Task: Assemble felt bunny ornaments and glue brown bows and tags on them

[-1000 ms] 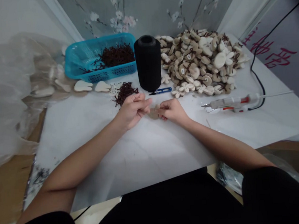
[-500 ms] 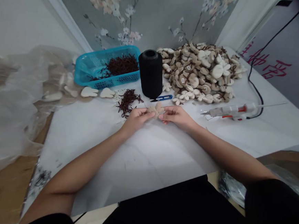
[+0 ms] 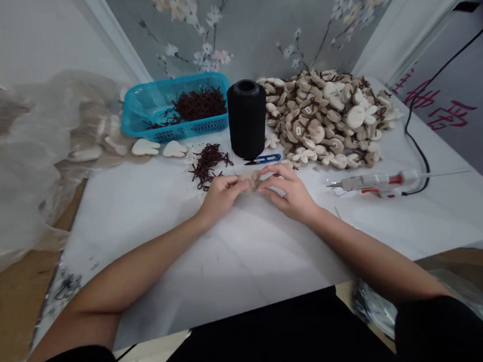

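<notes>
A small beige fabric piece point(image 3: 250, 179) is between my hands near the middle of the table. My left hand point(image 3: 222, 196) pinches its left side between thumb and fingers. At its right side is my right hand point(image 3: 287, 191), fingers spread and tips touching or very near it. Just behind are blue thread snips point(image 3: 264, 159) and a black thread cone point(image 3: 247, 119). Dark brown cord bows point(image 3: 209, 164) lie loose beyond my left hand.
A blue basket point(image 3: 174, 132) with brown bows stands at the back left, near two cream pieces point(image 3: 146, 147). Stuffed beige shapes point(image 3: 329, 121) are heaped at the back right. A glue gun point(image 3: 375, 181) with a black cord lies right; plastic bags point(image 3: 11, 182) lie left.
My right hand has loosened from its pinch, its fingers lifting and spreading at the fabric piece. My left hand still grips the piece. The whole view has shifted slightly.
</notes>
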Available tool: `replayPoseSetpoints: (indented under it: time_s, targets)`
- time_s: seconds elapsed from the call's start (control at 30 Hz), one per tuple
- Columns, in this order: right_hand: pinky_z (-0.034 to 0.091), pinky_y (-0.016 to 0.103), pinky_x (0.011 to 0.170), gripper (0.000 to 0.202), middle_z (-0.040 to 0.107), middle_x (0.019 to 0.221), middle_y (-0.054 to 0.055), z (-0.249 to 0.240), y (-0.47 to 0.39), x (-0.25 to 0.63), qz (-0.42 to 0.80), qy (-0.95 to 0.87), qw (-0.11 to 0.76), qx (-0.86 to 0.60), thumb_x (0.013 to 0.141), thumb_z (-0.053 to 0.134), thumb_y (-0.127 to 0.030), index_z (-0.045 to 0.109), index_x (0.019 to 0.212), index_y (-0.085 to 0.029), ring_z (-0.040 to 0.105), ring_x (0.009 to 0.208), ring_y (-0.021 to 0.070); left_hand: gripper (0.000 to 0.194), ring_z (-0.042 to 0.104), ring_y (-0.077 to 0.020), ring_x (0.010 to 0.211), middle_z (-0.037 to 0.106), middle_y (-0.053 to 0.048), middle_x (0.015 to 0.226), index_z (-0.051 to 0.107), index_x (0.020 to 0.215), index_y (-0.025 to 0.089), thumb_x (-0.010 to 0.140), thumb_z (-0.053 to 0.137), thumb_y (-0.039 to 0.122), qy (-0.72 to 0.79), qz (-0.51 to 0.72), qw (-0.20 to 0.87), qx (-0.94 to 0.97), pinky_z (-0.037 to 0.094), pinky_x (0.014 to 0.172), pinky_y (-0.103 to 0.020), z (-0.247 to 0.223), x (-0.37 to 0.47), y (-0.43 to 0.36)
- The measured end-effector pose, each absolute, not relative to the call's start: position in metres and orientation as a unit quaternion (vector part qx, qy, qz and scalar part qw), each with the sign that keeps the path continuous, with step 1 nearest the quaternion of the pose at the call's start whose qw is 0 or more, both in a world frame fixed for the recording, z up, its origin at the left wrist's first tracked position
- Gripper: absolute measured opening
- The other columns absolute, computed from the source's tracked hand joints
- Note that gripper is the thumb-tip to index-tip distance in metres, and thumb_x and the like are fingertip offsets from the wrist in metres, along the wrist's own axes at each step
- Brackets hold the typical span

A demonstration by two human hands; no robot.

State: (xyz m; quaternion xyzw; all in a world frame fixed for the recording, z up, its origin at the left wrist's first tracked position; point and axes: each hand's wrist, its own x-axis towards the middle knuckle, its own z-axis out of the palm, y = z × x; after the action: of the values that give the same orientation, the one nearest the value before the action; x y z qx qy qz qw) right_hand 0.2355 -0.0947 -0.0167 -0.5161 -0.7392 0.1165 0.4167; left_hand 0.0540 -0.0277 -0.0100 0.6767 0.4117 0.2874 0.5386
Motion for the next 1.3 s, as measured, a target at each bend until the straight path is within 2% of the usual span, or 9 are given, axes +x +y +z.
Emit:
replayPoseSetpoints:
  time_s: [0.17, 0.33, 0.5, 0.6, 0.67, 0.77, 0.93, 1.07, 1.3]
  targets:
    - [0.034, 0.047, 0.100, 0.016, 0.065, 0.112, 0.004, -0.017, -0.093, 0.240, 0.057, -0.775, 0.363, -0.514, 0.090, 0.047, -0.024, 0.063, 0.088, -0.024, 0.040, 0.124, 0.0260, 0.044, 0.022, -0.0068, 0.047, 0.022, 0.005, 0.050, 0.035, 0.049, 0.016, 0.077, 0.059, 0.039, 0.387, 0.238, 0.498, 0.739, 0.013, 0.047, -0.025, -0.005, 0.054, -0.032]
    - [0.029, 0.046, 0.103, 0.018, 0.070, 0.091, 0.002, -0.015, -0.093, 0.242, 0.047, -0.767, 0.344, -0.540, 0.091, 0.045, -0.025, 0.062, 0.087, -0.024, 0.048, 0.114, 0.0247, 0.043, 0.021, -0.0070, 0.048, 0.022, 0.005, 0.050, 0.031, 0.049, 0.017, 0.077, 0.058, 0.034, 0.364, 0.222, 0.466, 0.776, 0.014, 0.047, -0.025, -0.002, 0.054, -0.037]
    - [0.032, 0.042, 0.097, 0.019, 0.068, 0.087, 0.004, -0.016, -0.092, 0.245, 0.059, -0.759, 0.347, -0.547, 0.091, 0.046, -0.029, 0.064, 0.086, -0.023, 0.053, 0.100, 0.0229, 0.041, 0.021, -0.0071, 0.047, 0.021, 0.006, 0.047, 0.032, 0.048, 0.017, 0.076, 0.058, 0.030, 0.344, 0.227, 0.378, 0.829, 0.019, 0.047, -0.025, -0.005, 0.052, -0.038]
    - [0.038, 0.037, 0.087, 0.017, 0.068, 0.085, 0.004, -0.012, -0.092, 0.247, 0.099, -0.754, 0.353, -0.545, 0.089, 0.049, -0.029, 0.063, 0.084, -0.021, 0.055, 0.090, 0.0211, 0.023, 0.032, -0.0076, 0.046, 0.037, 0.006, 0.045, 0.053, 0.053, 0.018, 0.074, 0.059, 0.024, 0.308, 0.246, 0.314, 0.864, 0.028, 0.049, -0.023, -0.010, 0.051, -0.036]
    - [0.040, 0.034, 0.080, 0.016, 0.067, 0.081, 0.004, -0.008, -0.094, 0.248, 0.139, -0.750, 0.354, -0.540, 0.088, 0.049, -0.029, 0.062, 0.083, -0.020, 0.056, 0.081, 0.0193, 0.009, 0.044, -0.0089, 0.049, 0.054, 0.003, 0.054, 0.068, 0.072, 0.022, 0.072, 0.059, 0.019, 0.283, 0.274, 0.284, 0.874, 0.036, 0.054, -0.023, -0.014, 0.050, -0.034]
    - [0.042, 0.029, 0.071, 0.015, 0.065, 0.075, 0.002, -0.003, -0.097, 0.249, 0.201, -0.738, 0.366, -0.530, 0.087, 0.050, -0.030, 0.061, 0.082, -0.019, 0.057, 0.072, 0.0167, 0.028, 0.055, -0.0107, 0.054, 0.066, 0.001, 0.066, 0.071, 0.093, 0.025, 0.070, 0.059, 0.014, 0.245, 0.316, 0.261, 0.878, 0.043, 0.056, -0.022, -0.017, 0.048, -0.030]
    - [0.043, 0.030, 0.073, 0.014, 0.063, 0.077, 0.004, -0.002, -0.099, 0.248, 0.176, -0.743, 0.398, -0.509, 0.087, 0.051, -0.028, 0.059, 0.081, -0.020, 0.056, 0.077, 0.0178, 0.030, 0.065, -0.0141, 0.069, 0.073, -0.005, 0.086, 0.070, 0.100, 0.021, 0.073, 0.059, 0.013, 0.138, 0.348, 0.285, 0.882, 0.052, 0.065, -0.024, -0.013, 0.044, -0.027]
    - [0.044, 0.033, 0.082, 0.013, 0.061, 0.093, 0.008, -0.004, -0.099, 0.247, 0.156, -0.756, 0.414, -0.482, 0.088, 0.050, -0.027, 0.059, 0.083, -0.020, 0.056, 0.091, 0.0196, 0.020, 0.067, -0.0150, 0.074, 0.073, -0.007, 0.084, 0.070, 0.096, 0.018, 0.076, 0.063, 0.016, 0.109, 0.366, 0.315, 0.869, 0.054, 0.068, -0.025, -0.011, 0.046, -0.027]
    - [0.043, 0.028, 0.071, 0.009, 0.065, 0.078, 0.003, -0.001, -0.100, 0.249, 0.200, -0.759, 0.364, -0.502, 0.086, 0.050, -0.022, 0.058, 0.083, -0.019, 0.057, 0.073, 0.0161, 0.015, 0.065, -0.0121, 0.070, 0.071, -0.004, 0.080, 0.069, 0.091, 0.018, 0.077, 0.066, 0.019, 0.121, 0.378, 0.288, 0.871, 0.054, 0.068, -0.024, -0.014, 0.051, -0.030]
